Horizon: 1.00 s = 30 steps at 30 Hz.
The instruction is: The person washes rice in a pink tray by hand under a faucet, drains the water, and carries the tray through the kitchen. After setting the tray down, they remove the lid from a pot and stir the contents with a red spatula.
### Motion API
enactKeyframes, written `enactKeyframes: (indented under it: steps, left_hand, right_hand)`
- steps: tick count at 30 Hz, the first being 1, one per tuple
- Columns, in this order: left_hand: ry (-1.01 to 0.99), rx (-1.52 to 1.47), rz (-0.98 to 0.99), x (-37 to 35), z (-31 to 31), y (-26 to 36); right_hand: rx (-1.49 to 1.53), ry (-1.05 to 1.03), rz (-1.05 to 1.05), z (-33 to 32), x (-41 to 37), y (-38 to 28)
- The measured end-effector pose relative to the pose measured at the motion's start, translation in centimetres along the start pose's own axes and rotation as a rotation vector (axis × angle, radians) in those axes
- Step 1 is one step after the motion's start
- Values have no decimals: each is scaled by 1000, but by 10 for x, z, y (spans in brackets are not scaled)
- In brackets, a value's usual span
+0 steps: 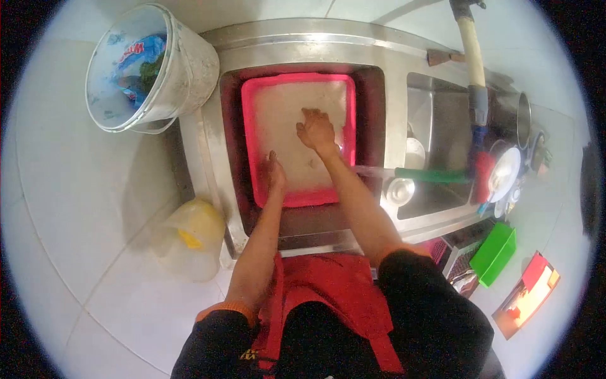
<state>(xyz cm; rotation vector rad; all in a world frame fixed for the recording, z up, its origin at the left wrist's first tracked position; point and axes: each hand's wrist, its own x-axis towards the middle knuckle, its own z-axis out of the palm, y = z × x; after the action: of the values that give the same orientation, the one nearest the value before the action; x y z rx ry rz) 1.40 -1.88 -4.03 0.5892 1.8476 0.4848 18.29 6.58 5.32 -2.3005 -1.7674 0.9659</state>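
A pink rectangular tub (247, 126) full of cloudy greyish liquid sits in the left basin of a steel sink (208, 145). My left hand (276, 172) is at the tub's lower left, its fingers partly in the liquid and too indistinct to read. My right hand (315, 131) is over the upper right part of the liquid, fingers apart, with nothing seen in it. Water runs into the tub from the end of a green hose (432, 175) at the right. What lies under the cloudy surface is hidden.
A white bucket (199, 66) with a blue packet stands at the upper left, a yellowish container (192, 237) at the lower left. Dishes lie in the right basin (445, 120). A pipe (472, 57), white plate (504, 173) and green basket (494, 254) are at the right.
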Motion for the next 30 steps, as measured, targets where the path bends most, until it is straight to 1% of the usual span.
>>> enactKeyframes:
  steps: [1,3,4,5,6,7,9,10,12,13,15,17,18,20,21,23,24,25,26,27,29,30]
  left_hand:
    - [-26,-74,-31,-2,-2,0]
    - [-82,-217,-93,-7,-7,3]
    - [-104,-273,-118,-8,-8,6]
    - [-125,-321,-144,-10,-10,8]
    - [-143,-362,-170,-12,-11,9]
    - [-158,-394,-183,-14,-12,10]
    - [-188,-439,-188,-15,-12,11]
    - [-202,-446,-174,-13,-12,11]
    - [-235,-461,-147,-10,-13,8]
    - [-251,-461,-133,-9,-13,7]
    - [-287,-463,-101,-7,-11,7]
    - [-310,-485,-106,-6,-8,3]
    - [-309,-512,-123,-6,-6,1]
    - [-307,-594,-180,-6,-2,-2]
    - [-308,-591,-178,-20,-4,13]
    - [-238,-452,-323,-46,-11,39]
    - [-240,-451,-325,-26,-7,16]
    - [-281,-506,-291,9,-1,-27]
    - [-323,-562,-257,28,3,-50]
    - [-325,-565,-258,28,4,-53]
    - [-257,-500,-142,24,6,-57]
    - [-258,-501,-145,20,6,-51]
  right_hand:
    - [1,-1,-3,7,6,2]
    - [-207,-136,-81,56,18,24]
    - [-208,-135,-90,82,25,34]
    - [-163,-232,8,109,26,45]
    - [-117,-330,112,119,22,47]
    - [-119,-335,111,127,18,51]
    - [-187,-531,-207,127,-3,50]
    - [-192,-531,-204,124,-13,48]
    - [-20,-284,-108,98,-37,28]
    - [-19,-287,-102,85,-39,26]
    - [31,184,-113,56,-33,26]
    - [-100,377,-32,32,-13,20]
    - [-97,379,-32,30,4,28]
    - [-71,236,149,36,30,52]
    - [-69,238,150,42,31,50]
    - [-56,-24,301,56,38,46]
    - [-58,-24,304,78,40,59]
    - [-107,-189,114,109,43,78]
    - [-155,-353,-77,125,46,88]
    - [-159,-353,-76,113,35,77]
    - [-98,-457,33,68,2,34]
    - [-100,-459,36,57,2,28]
